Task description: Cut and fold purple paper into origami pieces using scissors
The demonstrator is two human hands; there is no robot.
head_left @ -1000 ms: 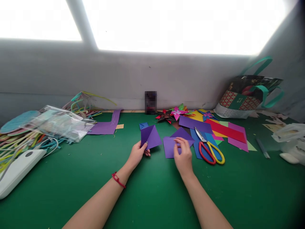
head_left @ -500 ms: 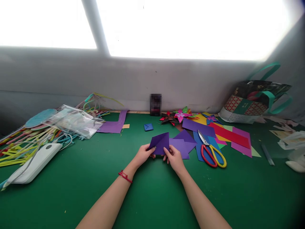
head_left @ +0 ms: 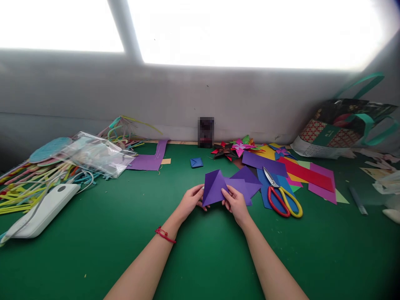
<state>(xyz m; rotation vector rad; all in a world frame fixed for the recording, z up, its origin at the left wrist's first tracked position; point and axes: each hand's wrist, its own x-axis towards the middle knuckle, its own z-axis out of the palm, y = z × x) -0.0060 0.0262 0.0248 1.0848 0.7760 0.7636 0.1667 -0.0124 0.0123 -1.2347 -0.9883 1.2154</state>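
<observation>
A creased purple sheet of paper (head_left: pixel 215 187) is held up just above the green table, bent along a diagonal fold. My left hand (head_left: pixel 193 201) pinches its left edge between thumb and fingers. At the lower right edge, my right hand (head_left: pixel 236 203) grips it, thumb on the front face. Just behind the right hand lie more purple sheets (head_left: pixel 242 187), partly covered by the held one. Scissors (head_left: pixel 283 196) with one red and one yellow handle rest to the right on blue paper (head_left: pixel 265 191). A small folded blue paper (head_left: pixel 196 162) lies beyond the left hand.
Folded paper flowers (head_left: pixel 240 146) and coloured sheets, including a red strip (head_left: pixel 308 173), lie at back right. A patterned bag (head_left: pixel 331 129) stands at the far right. On the left are a white glue gun-like device (head_left: pixel 46 210), a clear plastic bag (head_left: pixel 96 154) and several pipe cleaners (head_left: pixel 18 200).
The purple sheet has turned in my hands and its fold now stands out with two faces showing. Both hands keep hold of it. The camera view has shifted slightly.
</observation>
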